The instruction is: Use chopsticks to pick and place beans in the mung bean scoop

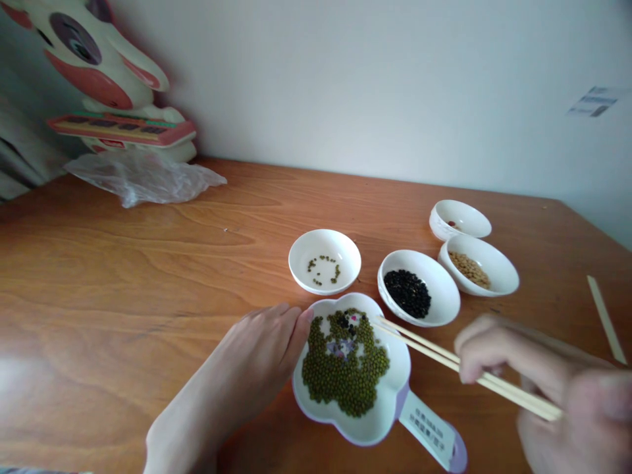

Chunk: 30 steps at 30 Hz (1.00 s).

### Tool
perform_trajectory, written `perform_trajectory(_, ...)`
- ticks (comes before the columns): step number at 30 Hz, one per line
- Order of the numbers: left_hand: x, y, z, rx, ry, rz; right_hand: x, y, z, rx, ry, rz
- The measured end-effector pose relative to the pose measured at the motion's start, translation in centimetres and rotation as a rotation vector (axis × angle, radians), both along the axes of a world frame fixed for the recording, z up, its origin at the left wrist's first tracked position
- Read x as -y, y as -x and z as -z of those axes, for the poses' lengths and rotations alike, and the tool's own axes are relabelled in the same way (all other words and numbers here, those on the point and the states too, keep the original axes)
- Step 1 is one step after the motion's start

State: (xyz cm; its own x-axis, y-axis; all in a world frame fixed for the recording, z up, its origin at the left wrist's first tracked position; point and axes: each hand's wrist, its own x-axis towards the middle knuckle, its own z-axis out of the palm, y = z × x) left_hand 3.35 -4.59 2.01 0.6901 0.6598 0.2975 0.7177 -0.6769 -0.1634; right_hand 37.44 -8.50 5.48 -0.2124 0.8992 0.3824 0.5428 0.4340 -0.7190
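A white flower-shaped dish (390, 411) with a lilac rim and a labelled handle stands on the table. In it lie many green mung beans (345, 378), with a few black beans (344, 323) among them near the far side. My left hand (269, 342) is closed on the dish's left rim, thumb on the edge and the other fingers partly hidden. My right hand (528, 368), slightly blurred, grips a pair of wooden chopsticks (429, 349). Their tips are over the dish's upper right part, close together; I see no bean between them.
Beyond the dish stand a white bowl (300, 263) with a few mung beans, a bowl (447, 299) of black beans, a bowl (504, 276) of tan beans and a rear bowl (474, 222). A plastic bag (153, 181) and cow toy (123, 85) are far left, a wooden strip (606, 319) right.
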Motion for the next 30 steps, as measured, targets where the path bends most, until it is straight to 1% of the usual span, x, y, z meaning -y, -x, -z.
perform_trajectory(1,0.0,0.0,0.0,0.006,0.015,0.003,-0.5,1.3,-0.6,-0.043,0.054,0.004)
perform_trajectory(2,-0.1,0.0,-0.1,0.008,0.036,0.006,-0.9,2.4,-1.1,-0.095,0.053,0.030)
perform_trajectory(5,-0.1,0.0,0.0,0.020,0.085,0.003,-1.8,4.1,-1.7,-0.108,0.104,-0.027)
perform_trajectory(9,0.0,0.1,0.0,0.019,0.124,-0.014,-2.0,4.2,-1.2,-0.098,0.135,-0.077)
perform_trajectory(14,-0.1,0.1,0.3,0.029,0.180,-0.035,-1.9,4.1,-0.9,-0.090,0.163,-0.080)
perform_trajectory(19,0.0,0.1,0.2,0.093,0.209,-0.032,-2.1,4.0,-0.7,-0.104,0.176,-0.071)
perform_trajectory(21,0.1,0.1,0.0,0.133,0.259,-0.050,-2.2,4.2,-0.7,-0.102,0.166,-0.076)
perform_trajectory(26,-0.3,0.2,-0.2,0.238,0.448,-0.102,-2.2,4.6,-1.0,-0.075,0.116,-0.089)
perform_trajectory(30,-0.5,0.3,-0.2,0.230,0.473,-0.108,-2.1,4.5,-1.1,-0.079,0.105,-0.088)
